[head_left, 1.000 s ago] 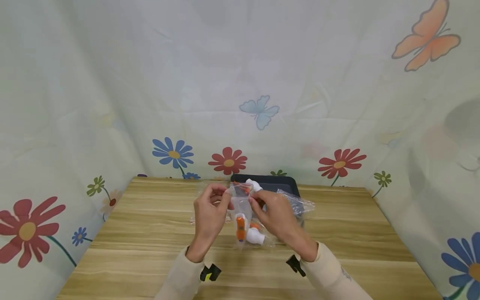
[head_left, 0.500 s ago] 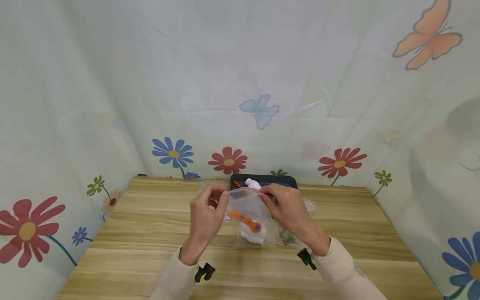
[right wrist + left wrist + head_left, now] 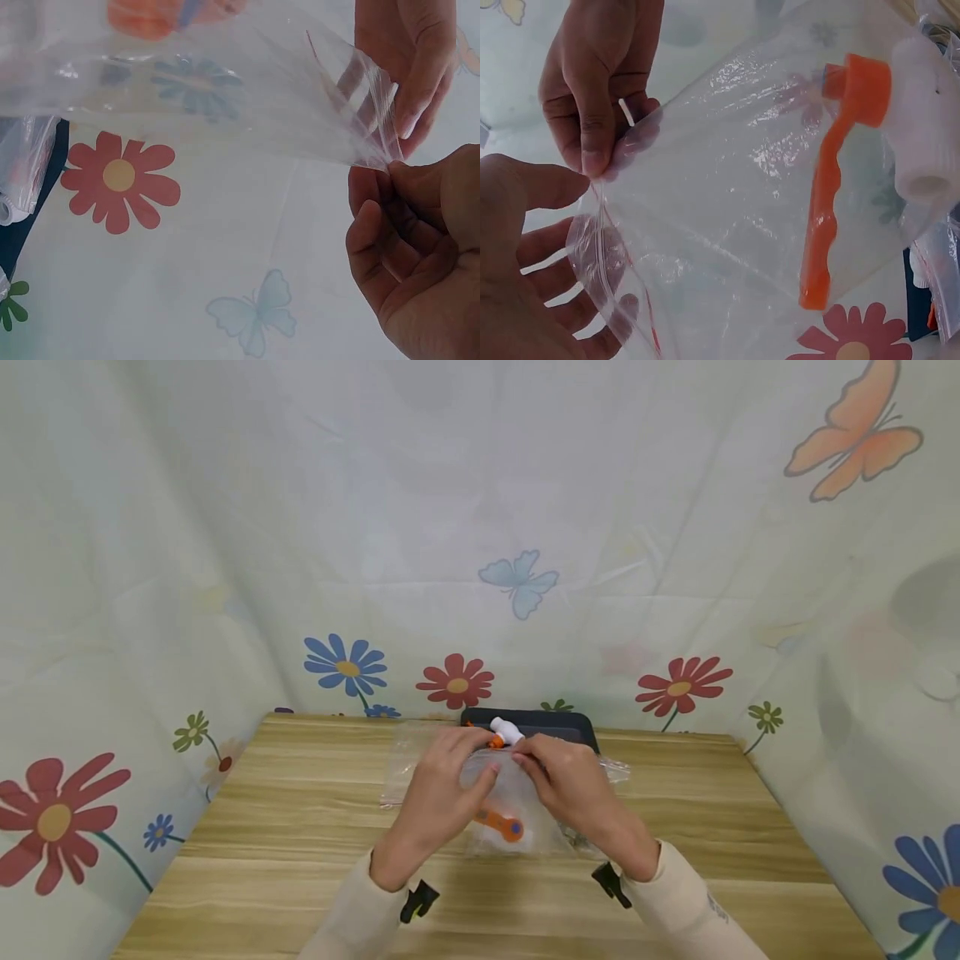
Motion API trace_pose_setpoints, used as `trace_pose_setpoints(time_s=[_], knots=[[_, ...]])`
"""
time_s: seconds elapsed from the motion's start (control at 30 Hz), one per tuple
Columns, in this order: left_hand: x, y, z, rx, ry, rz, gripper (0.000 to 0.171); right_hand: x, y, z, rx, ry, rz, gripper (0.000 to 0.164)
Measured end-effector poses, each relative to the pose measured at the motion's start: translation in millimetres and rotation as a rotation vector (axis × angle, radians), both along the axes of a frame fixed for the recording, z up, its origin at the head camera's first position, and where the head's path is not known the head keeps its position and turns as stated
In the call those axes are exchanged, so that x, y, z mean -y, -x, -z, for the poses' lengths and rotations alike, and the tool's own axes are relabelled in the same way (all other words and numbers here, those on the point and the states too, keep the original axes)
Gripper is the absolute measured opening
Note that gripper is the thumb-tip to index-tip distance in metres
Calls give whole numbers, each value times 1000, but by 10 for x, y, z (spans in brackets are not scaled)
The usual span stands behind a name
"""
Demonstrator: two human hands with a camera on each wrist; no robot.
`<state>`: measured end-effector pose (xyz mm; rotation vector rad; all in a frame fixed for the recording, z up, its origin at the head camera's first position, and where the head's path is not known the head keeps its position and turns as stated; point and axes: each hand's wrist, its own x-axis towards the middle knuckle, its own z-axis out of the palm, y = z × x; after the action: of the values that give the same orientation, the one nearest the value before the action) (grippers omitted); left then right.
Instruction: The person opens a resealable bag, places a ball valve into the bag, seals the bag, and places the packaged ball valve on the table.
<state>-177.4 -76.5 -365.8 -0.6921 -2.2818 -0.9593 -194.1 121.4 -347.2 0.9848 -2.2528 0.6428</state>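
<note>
One clear zip bag [image 3: 727, 180] is your main item, held up in front of you with its zip strip [image 3: 602, 240] between your hands; whether its lower end touches the table, can't tell. An orange tool [image 3: 825, 210] shows through the film, with a white tube [image 3: 926, 127] next to it (inside or just behind, can't say). Your right hand [image 3: 573, 777] pinches the bag's edge by one end of the zip, thumb against fingers. Your left hand [image 3: 442, 785] is loose: fingers spread along the film, thumb near your right thumb, no firm hold that I can see. Step in hand looks like working the zip edge; pressing it together or pulling it apart, unclear. Next move probably calls for keeping that right pinch and getting left thumb and fingers onto both sides of the strip. Past the bag, a dark tray [image 3: 551, 719] with a white-and-orange part [image 3: 507, 728] by its near side, a flat clear bag [image 3: 401, 760] left on the wooden table [image 3: 300, 843], flowered curtain [image 3: 375, 527] behind.
</note>
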Motion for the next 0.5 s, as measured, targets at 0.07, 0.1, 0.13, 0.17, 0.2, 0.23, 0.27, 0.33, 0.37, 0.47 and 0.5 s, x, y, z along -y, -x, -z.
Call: trace_pose_setpoints(time_s=[0.07, 0.1, 0.13, 0.17, 0.2, 0.23, 0.27, 0.33, 0.37, 0.47, 0.5], knots=[[-25, 8, 8, 9, 34, 6, 28, 10, -11, 1, 2, -26, 3, 9], [-35, 9, 12, 15, 44, 8, 28, 14, -15, 1, 2, -33, 1, 9], [-43, 11, 17, 20, 48, 10, 27, 17, -19, 1, -1, -40, 2, 10], [-50, 12, 18, 25, 51, 13, 27, 20, -22, 1, -5, -42, 1, 10], [-56, 12, 18, 30, 52, 16, 25, 22, -24, 0, -8, -42, -3, 10], [-61, 10, 14, 36, 48, 21, 23, 24, -27, -2, -10, -41, -6, 10], [-65, 9, 11, 40, 44, 26, 21, 25, -29, -4, -12, -39, -9, 10], [-72, 8, 4, 51, 37, 35, 17, 26, -30, -6, -10, -35, -13, 9], [-76, 6, 0, 58, 35, 40, 16, 25, -32, -9, -8, -33, -13, 9], [-82, 5, -2, 80, 30, 52, 13, 22, -38, -17, 8, -31, -11, 9], [-84, 6, -1, 89, 27, 55, 13, 21, -41, -20, 13, -30, -10, 9]])
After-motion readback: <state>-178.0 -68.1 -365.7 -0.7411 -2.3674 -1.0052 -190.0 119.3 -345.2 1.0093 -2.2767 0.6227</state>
